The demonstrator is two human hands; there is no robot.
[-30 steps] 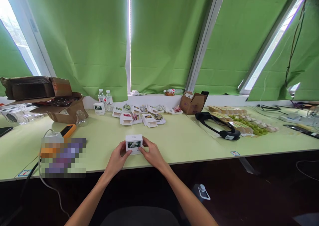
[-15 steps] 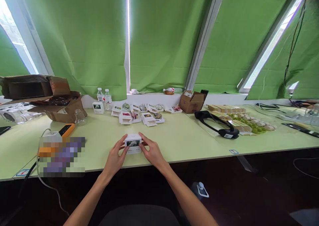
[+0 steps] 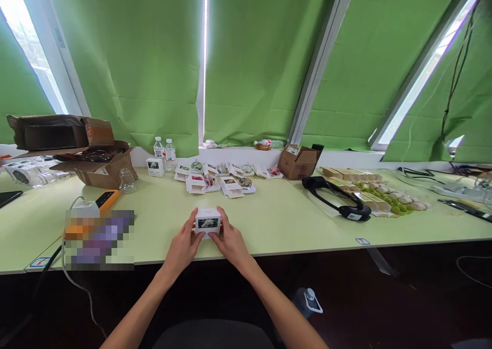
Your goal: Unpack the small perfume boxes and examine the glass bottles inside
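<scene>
Both forearms reach up from the bottom of the view over the dark gap beneath the table, and the pale green table [image 3: 292, 221] shows its near edge just under the wrists. The left hand [image 3: 181, 246] and the right hand [image 3: 230, 241] close on either side of a small white box [image 3: 208, 222], fingers curled against its side faces and thumbs near its front, so the box sits gripped between them close to the table's near edge. A dark picture label with a pale bloom marks the box's front; no writing on it can be read. To the left, a blurred patch [image 3: 99, 240] and an orange device [image 3: 106, 199] lie well apart from the hands, and bare tabletop lies open to the right. Beyond, more little white boxes [image 3: 215, 177] with picture labels stand in a loose cluster, two water bottles [image 3: 164, 150] behind them. Open cardboard cartons [image 3: 96, 167] sit far left, a small brown carton [image 3: 298, 162] and a black headset [image 3: 338, 198] to the right, under green blinds [image 3: 253, 57].
</scene>
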